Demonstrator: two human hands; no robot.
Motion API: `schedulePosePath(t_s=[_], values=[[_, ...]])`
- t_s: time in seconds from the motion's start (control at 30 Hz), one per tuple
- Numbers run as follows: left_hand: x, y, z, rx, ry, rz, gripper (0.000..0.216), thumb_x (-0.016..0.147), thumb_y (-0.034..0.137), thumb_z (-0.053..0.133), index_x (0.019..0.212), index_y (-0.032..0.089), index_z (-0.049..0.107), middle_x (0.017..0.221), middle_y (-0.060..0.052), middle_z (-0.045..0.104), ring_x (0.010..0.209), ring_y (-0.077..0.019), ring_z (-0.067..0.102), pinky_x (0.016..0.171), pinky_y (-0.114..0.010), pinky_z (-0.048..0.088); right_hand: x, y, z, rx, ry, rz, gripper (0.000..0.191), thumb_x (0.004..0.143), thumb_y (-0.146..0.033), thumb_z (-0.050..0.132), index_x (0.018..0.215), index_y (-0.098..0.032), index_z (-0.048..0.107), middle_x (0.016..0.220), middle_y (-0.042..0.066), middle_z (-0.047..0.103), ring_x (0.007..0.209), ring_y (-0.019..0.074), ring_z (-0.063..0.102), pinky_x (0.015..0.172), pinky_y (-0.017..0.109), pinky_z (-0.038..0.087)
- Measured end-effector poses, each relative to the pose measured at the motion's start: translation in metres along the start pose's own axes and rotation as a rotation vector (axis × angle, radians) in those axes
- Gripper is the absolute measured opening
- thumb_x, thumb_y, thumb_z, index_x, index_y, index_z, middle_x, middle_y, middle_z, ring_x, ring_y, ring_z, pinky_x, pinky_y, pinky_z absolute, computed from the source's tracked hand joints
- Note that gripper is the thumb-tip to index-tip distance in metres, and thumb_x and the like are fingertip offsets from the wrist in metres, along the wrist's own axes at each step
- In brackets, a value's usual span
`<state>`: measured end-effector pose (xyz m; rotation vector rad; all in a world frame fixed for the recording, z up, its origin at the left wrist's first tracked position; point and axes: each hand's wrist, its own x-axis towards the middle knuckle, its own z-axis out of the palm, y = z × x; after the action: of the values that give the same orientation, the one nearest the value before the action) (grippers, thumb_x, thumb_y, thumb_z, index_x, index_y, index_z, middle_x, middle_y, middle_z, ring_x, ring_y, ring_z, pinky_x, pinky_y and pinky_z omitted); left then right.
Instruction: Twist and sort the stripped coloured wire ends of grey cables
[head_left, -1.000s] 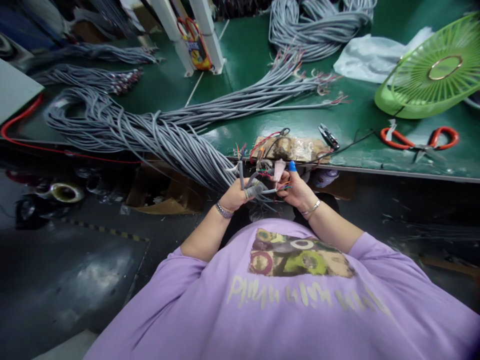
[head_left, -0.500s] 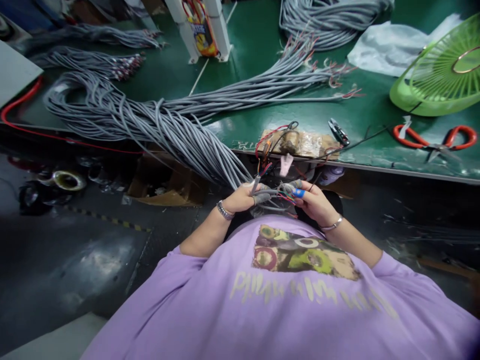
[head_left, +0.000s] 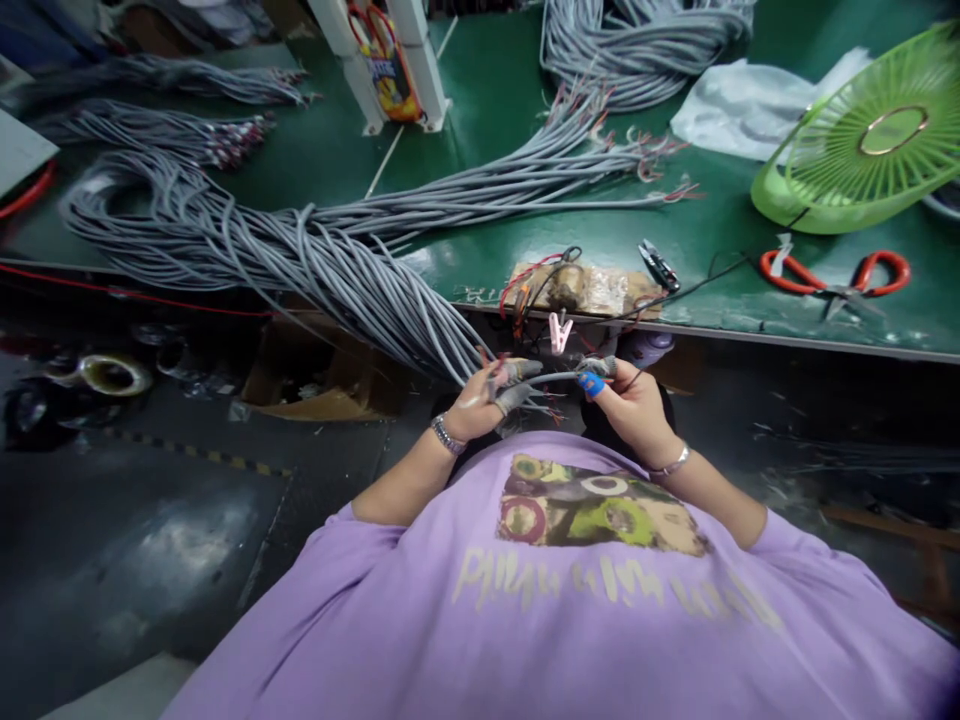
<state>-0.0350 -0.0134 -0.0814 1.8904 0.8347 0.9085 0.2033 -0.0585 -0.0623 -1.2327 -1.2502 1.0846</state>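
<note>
In front of my body, a grey cable (head_left: pixel 553 378) runs between my two hands. My left hand (head_left: pixel 484 398), with grey finger covers, is closed on it, and coloured wire ends poke out by the fingers. My right hand (head_left: pixel 634 405), with blue tape on the thumb, pinches the cable's other end; the tip is hidden by the fingers. A large bundle of grey cables (head_left: pixel 322 260) drapes over the table edge down to my left hand. Just beyond my hands, a pink clip (head_left: pixel 559 333) hangs at the table's edge.
On the green table (head_left: pixel 480 95) lie orange-handled cutters (head_left: pixel 836 280), small pliers (head_left: pixel 658 265), a taped cardboard piece (head_left: pixel 600 290) with wires, a green fan (head_left: pixel 862 150) and a plastic bag (head_left: pixel 739 105). A cardboard box (head_left: pixel 322 375) sits below on the left.
The coloured wire ends between my hands have gone from there, and one grey cable now spans the gap. My left hand's fingers have shifted. The whole view has moved slightly.
</note>
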Motion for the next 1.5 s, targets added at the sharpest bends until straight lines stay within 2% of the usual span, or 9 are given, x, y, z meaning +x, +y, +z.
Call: schedulePosePath(t_s=[0.2, 0.33, 0.47, 0.67, 0.77, 1.07, 1.27, 1.4, 1.5], values=[[-0.032, 0.017, 0.003, -0.137, 0.414, -0.003, 0.030, 0.096, 0.036, 0.061, 0.118, 0.021, 0.072, 0.111, -0.010, 0.076, 0.103, -0.0183, 0.071, 0.094, -0.032, 0.057, 0.005, 0.016, -0.006, -0.068, 0.053, -0.016, 0.030, 0.079, -0.043, 0.074, 0.069, -0.018, 0.061, 0.059, -0.003, 0.053, 0.054, 0.0094, 0.044, 0.053, 0.025, 0.037], [-0.052, 0.018, -0.003, -0.322, 0.627, -0.078, 0.030, 0.093, 0.043, 0.064, 0.112, 0.021, 0.071, 0.084, -0.003, 0.075, 0.064, -0.0098, 0.069, 0.061, -0.020, 0.056, 0.011, 0.015, -0.025, -0.027, 0.207, -0.050, 0.025, 0.079, -0.043, 0.075, 0.076, -0.020, 0.066, 0.065, -0.002, 0.059, 0.057, 0.0117, 0.049, 0.057, 0.027, 0.043], [-0.063, 0.017, -0.014, -0.263, 0.566, -0.187, 0.035, 0.092, 0.046, 0.064, 0.113, 0.019, 0.069, 0.069, 0.003, 0.068, 0.036, -0.0031, 0.049, 0.037, -0.015, 0.037, 0.011, 0.009, -0.036, -0.035, 0.313, -0.129, 0.022, 0.079, -0.043, 0.077, 0.078, -0.022, 0.069, 0.068, 0.001, 0.062, 0.060, 0.0151, 0.051, 0.060, 0.032, 0.046], [-0.034, 0.022, 0.006, 0.211, 0.231, 0.016, 0.030, 0.094, 0.037, 0.060, 0.115, 0.018, 0.071, 0.119, -0.012, 0.073, 0.109, -0.0214, 0.070, 0.099, -0.036, 0.055, -0.003, -0.002, 0.008, 0.065, 0.055, 0.057, 0.034, 0.077, -0.048, 0.077, 0.068, -0.021, 0.059, 0.059, -0.002, 0.056, 0.053, 0.0112, 0.045, 0.051, 0.027, 0.041], [-0.017, 0.018, 0.017, 0.265, 0.110, 0.011, 0.029, 0.093, 0.034, 0.058, 0.114, 0.017, 0.069, 0.110, -0.012, 0.076, 0.103, -0.0222, 0.071, 0.094, -0.036, 0.056, -0.005, -0.002, 0.021, 0.129, 0.012, 0.140, 0.037, 0.078, -0.051, 0.075, 0.068, -0.020, 0.056, 0.055, -0.003, 0.054, 0.049, 0.0094, 0.042, 0.048, 0.025, 0.037], [-0.012, 0.014, 0.022, 0.174, 0.189, -0.036, 0.021, 0.083, 0.033, 0.072, 0.097, 0.017, 0.070, 0.088, -0.005, 0.072, 0.080, -0.0156, 0.066, 0.077, -0.028, 0.054, -0.006, -0.001, 0.020, 0.248, -0.032, 0.273, 0.041, 0.072, -0.054, 0.080, 0.071, -0.019, 0.059, 0.054, -0.003, 0.056, 0.045, 0.0069, 0.039, 0.044, 0.022, 0.032], [-0.005, 0.019, 0.002, -0.346, 0.314, -0.329, 0.044, 0.080, 0.058, 0.073, 0.082, 0.016, 0.060, 0.054, 0.006, 0.054, 0.039, -0.0039, 0.040, 0.039, -0.018, 0.032, -0.003, -0.008, 0.015, 0.213, -0.048, 0.077, 0.040, 0.076, -0.058, 0.076, 0.084, -0.020, 0.067, 0.063, 0.000, 0.062, 0.052, 0.0116, 0.050, 0.048, 0.026, 0.043], [-0.006, 0.020, -0.012, -0.586, 0.325, -0.409, 0.053, 0.070, 0.062, 0.079, 0.077, 0.017, 0.053, 0.046, 0.009, 0.048, 0.033, -0.0019, 0.031, 0.033, -0.016, 0.019, 0.007, -0.024, 0.009, -0.055, -0.063, -0.201, 0.032, 0.082, -0.048, 0.075, 0.100, -0.022, 0.072, 0.081, 0.006, 0.067, 0.062, 0.0163, 0.057, 0.059, 0.032, 0.051], [-0.009, 0.020, -0.015, -0.633, 0.280, -0.423, 0.054, 0.068, 0.062, 0.081, 0.077, 0.017, 0.053, 0.044, 0.010, 0.046, 0.032, -0.0014, 0.030, 0.032, -0.015, 0.018, 0.020, -0.041, 0.018, -0.246, -0.190, -0.360, 0.055, 0.074, -0.044, 0.083, 0.123, -0.023, 0.068, 0.088, 0.007, 0.067, 0.067, 0.0190, 0.059, 0.063, 0.034, 0.052]])
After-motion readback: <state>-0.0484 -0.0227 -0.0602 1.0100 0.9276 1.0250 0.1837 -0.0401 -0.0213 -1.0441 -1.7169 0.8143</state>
